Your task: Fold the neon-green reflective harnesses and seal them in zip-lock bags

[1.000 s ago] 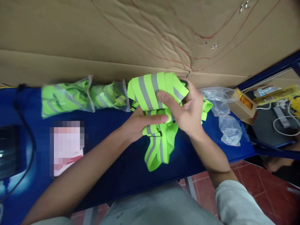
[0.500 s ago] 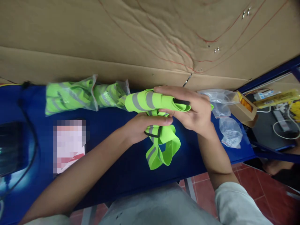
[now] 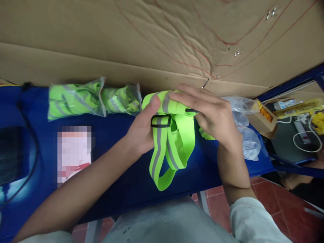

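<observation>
A: Start at the left. What's there?

B: A black cable (image 3: 31, 135) on the blue table (image 3: 202, 168), then a larger bag (image 3: 74, 99) of green bands, with a smaller bag (image 3: 121, 99) just beside it.

A: And the left hand (image 3: 145, 130)?

B: Closed on the green strap (image 3: 165, 101), thumb over the rolled part. Its other fingers are hidden.

A: Where's the strap, exactly?

B: Between both hands, above the table, rolled at the top with loose loops hanging below. A black buckle (image 3: 162, 126) sits by the left thumb.

A: What could go wrong?

B: I'd say the roll could spring loose if that thumb eases off. The hanging loops might twist, or snag on the buckle.

A: And the right hand (image 3: 215, 114)?

B: Fingers laid across the roll's top. The thumb is out of sight, so I can't tell whether it pinches. Uneven pressure there could skew the layers.

A: Beyond it?

B: Some green webbing (image 3: 206, 134) below the wrist, easily caught up, I think. Then clear bags (image 3: 250, 145) and an open carton (image 3: 263, 118).
</observation>
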The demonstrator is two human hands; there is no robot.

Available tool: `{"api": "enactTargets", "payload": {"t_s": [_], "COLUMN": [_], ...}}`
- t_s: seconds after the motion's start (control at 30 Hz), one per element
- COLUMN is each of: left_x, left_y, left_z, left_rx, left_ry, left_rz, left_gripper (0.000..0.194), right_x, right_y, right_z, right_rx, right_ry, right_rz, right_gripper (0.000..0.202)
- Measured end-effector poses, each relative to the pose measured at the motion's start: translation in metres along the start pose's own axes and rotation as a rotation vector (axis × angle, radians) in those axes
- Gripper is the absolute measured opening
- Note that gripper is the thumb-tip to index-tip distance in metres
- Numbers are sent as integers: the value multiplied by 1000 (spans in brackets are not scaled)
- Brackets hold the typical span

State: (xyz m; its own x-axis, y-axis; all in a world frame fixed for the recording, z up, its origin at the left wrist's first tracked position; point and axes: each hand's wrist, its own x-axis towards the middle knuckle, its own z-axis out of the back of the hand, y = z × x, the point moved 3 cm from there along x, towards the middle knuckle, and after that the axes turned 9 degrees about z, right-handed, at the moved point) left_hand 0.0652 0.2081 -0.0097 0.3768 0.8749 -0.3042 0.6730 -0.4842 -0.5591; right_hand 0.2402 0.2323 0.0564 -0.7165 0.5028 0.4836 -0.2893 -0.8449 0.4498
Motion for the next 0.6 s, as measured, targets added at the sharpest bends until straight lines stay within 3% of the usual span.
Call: {"api": "enactTargets", "payload": {"t_s": [0.07, 0.17, 0.27, 0.37, 0.47, 0.6], "left_x": [3, 5, 0, -8, -8, 0], "left_y": [-1, -2, -5, -9, -5, 10], "left_z": [1, 5, 5, -2, -4, 4], "left_rx": [20, 132, 291, 400, 337, 181], "left_ry": [-8, 18, 100, 162, 118, 26], "left_rz": [1, 50, -15, -134, -104, 18], "left_gripper": [33, 39, 57, 83, 74, 66], "right_x": [0, -2, -3, -1, 3, 6], "right_y": [-1, -1, -4, -7, -6, -7], "right_z": [5, 17, 25, 18, 5, -5], "right_rx": [38, 188, 355, 382, 400, 476], "right_ry": [114, 243, 126, 56, 75, -54], "right_rz": [-3, -21, -93, -214, -283, -297], "right_gripper": [68, 59, 52, 53, 52, 48]}}
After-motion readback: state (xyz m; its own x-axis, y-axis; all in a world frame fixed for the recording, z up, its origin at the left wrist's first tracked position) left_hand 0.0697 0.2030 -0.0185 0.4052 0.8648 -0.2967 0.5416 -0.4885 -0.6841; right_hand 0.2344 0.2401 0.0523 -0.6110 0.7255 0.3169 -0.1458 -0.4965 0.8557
